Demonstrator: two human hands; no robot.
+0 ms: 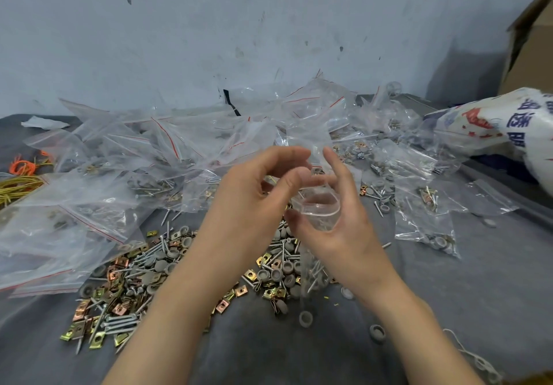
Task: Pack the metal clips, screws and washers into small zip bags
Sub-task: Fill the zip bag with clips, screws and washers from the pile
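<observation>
My left forearm (pixel 167 310) and right forearm (pixel 404 310) rise from the lower edge and draw together, bringing the hands close and facing each other in the middle. My left hand (pixel 254 202) has its fingers curled over and its thumb tip pushed toward the forefinger tip, though I cannot tell whether it pinches anything. My right hand (pixel 341 235) stands palm toward the left, forefinger straight up, thumb and other fingers cupped round the open mouth of a clear zip bag (pixel 321 205).
</observation>
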